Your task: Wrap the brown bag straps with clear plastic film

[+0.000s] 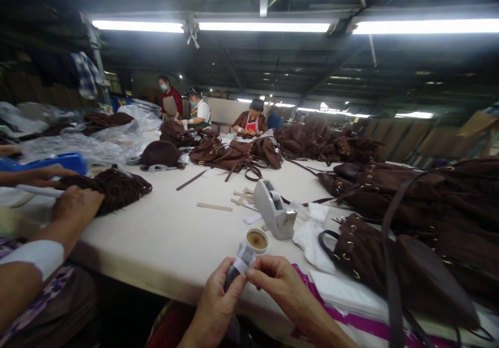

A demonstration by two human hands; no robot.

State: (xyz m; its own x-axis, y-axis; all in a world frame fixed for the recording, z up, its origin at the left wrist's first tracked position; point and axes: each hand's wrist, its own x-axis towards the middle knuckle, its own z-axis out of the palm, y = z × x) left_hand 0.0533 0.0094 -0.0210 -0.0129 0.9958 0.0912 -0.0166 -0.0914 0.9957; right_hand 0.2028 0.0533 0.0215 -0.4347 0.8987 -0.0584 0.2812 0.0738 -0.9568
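At the near table edge my left hand (219,298) grips a small dark piece (233,276) whose top end is wrapped in white tape or paper (245,257). My right hand (277,280) pinches that white wrap from the right side. Just beyond the hands sits a small round pot of brown paste (257,240) and a grey tape dispenser (274,209). A brown bag with eyelets and a long strap (393,265) lies to my right.
A co-worker's hands (74,205) on my left rest on a fringed brown bag (113,188). Piles of brown bags (429,192) fill the right and far side of the white table (163,233). Three people work at the far end. Thin strips (214,206) and white cloth (312,231) lie mid-table.
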